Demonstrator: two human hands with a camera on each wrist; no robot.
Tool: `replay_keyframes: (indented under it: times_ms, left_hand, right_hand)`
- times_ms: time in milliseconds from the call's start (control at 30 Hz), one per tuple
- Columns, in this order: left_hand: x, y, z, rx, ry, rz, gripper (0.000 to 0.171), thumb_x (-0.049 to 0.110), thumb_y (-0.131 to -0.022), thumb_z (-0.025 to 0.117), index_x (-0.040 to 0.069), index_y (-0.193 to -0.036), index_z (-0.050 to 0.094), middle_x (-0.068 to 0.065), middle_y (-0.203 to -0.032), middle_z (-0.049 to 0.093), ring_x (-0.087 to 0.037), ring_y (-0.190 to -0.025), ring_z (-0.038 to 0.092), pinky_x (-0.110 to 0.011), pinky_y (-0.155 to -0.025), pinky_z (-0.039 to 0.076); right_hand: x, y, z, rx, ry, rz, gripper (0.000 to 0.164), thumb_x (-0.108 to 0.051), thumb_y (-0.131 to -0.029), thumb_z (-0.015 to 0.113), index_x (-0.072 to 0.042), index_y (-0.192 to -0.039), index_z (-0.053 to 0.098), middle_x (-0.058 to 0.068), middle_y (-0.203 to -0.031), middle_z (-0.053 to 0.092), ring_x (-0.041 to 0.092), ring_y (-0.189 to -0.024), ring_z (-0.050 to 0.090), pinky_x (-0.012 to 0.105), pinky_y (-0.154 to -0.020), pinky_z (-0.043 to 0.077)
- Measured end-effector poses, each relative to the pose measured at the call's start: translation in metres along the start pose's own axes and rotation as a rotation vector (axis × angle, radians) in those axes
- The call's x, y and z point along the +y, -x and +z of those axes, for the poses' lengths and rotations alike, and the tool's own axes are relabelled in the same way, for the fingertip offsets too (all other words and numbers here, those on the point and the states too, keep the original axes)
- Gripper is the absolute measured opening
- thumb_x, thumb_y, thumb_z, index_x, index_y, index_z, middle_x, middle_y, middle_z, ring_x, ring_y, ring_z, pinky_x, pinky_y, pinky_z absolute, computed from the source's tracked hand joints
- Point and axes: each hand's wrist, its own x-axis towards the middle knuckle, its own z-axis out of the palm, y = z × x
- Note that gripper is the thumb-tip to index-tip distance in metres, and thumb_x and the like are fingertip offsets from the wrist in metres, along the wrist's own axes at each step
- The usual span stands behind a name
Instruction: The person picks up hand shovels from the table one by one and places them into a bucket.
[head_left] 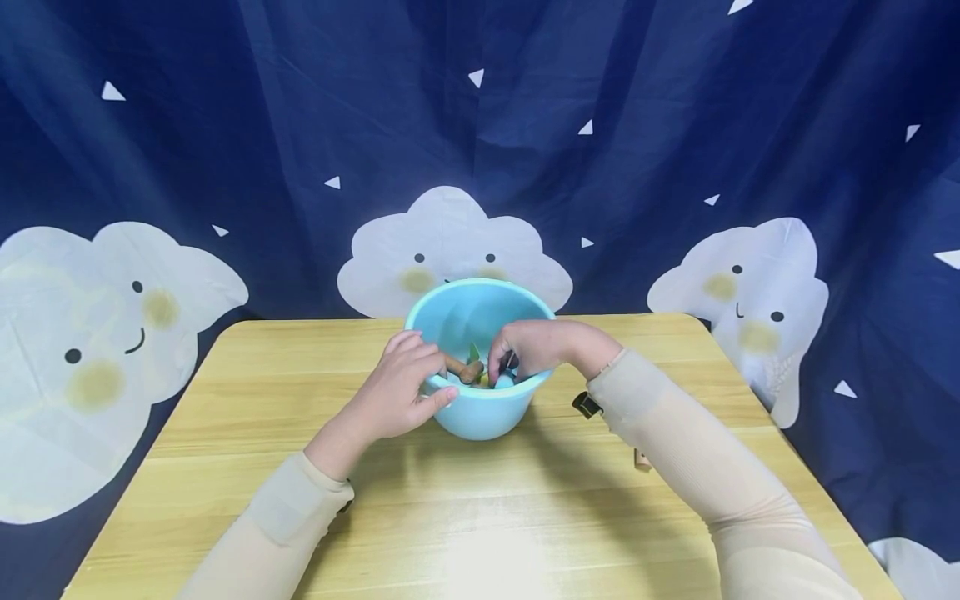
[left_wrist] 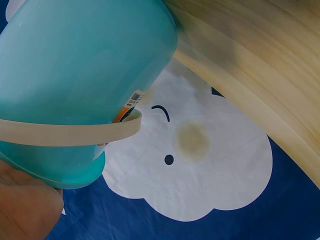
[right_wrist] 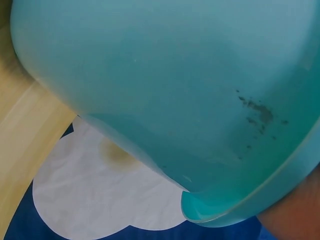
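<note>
A light blue bucket (head_left: pixel 480 417) stands on the wooden table, its rim tipped slightly towards me. My left hand (head_left: pixel 401 375) grips the rim on the left, thumb outside and fingers over the edge. Over the right side of the rim, my right hand (head_left: pixel 528 346) reaches in with bent fingers. A dark item (head_left: pixel 510 361) shows at those fingers; I cannot tell whether they hold it. Inside lie a brown wooden piece with a knobbed end (head_left: pixel 471 372), something green (head_left: pixel 473 353) and a light blue rounded thing (head_left: pixel 504 381). The left wrist view shows the bucket's beige handle (left_wrist: pixel 65 134).
A small wooden block (head_left: pixel 642 460) lies on the table (head_left: pixel 300 383), partly behind my right forearm. Behind the table's far edge hangs a dark blue curtain (head_left: pixel 300 100) with white clouds. A black clip (head_left: pixel 587 405) sticks out from my right sleeve.
</note>
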Motion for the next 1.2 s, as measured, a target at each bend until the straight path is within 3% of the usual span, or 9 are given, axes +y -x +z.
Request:
replay_keyframes:
  times_ms: [333,767,1200]
  left_hand:
    - [0.0008,0.0002,0.0003,0.000,0.006,-0.003,0.043,0.054,-0.100,0.047,0.018,-0.079,0.054,0.000,-0.097,0.068,-0.020,-0.098,0.058,-0.055,-0.110,0.025]
    - [0.0022,-0.0006,-0.0009,-0.002,0.003,-0.001,0.049,0.060,-0.101,0.041,0.018,-0.079,0.052,0.003,-0.095,0.067,-0.020,-0.099,0.059,-0.055,-0.111,0.024]
    - [0.0006,0.0000,0.0004,-0.002,0.002,-0.001,0.047,0.059,-0.102,0.041,0.019,-0.079,0.052,0.003,-0.096,0.067,-0.019,-0.099,0.059,-0.055,-0.111,0.024]
  right_hand:
    - [0.0015,-0.0005,-0.0003,-0.006,-0.008,-0.005,0.032,0.013,-0.077,0.074,-0.012,-0.096,0.078,-0.010,-0.095,0.072,0.010,-0.095,0.064,0.034,-0.094,0.052]
    - [0.0024,0.0007,0.0000,0.007,-0.049,-0.011,0.031,0.012,-0.077,0.076,-0.013,-0.095,0.078,-0.009,-0.093,0.073,0.016,-0.095,0.066,0.041,-0.094,0.053]
    - [0.0023,0.0025,0.0000,0.026,-0.034,-0.036,0.027,0.008,-0.079,0.078,-0.012,-0.098,0.078,-0.006,-0.098,0.074,0.016,-0.100,0.068,0.033,-0.096,0.052]
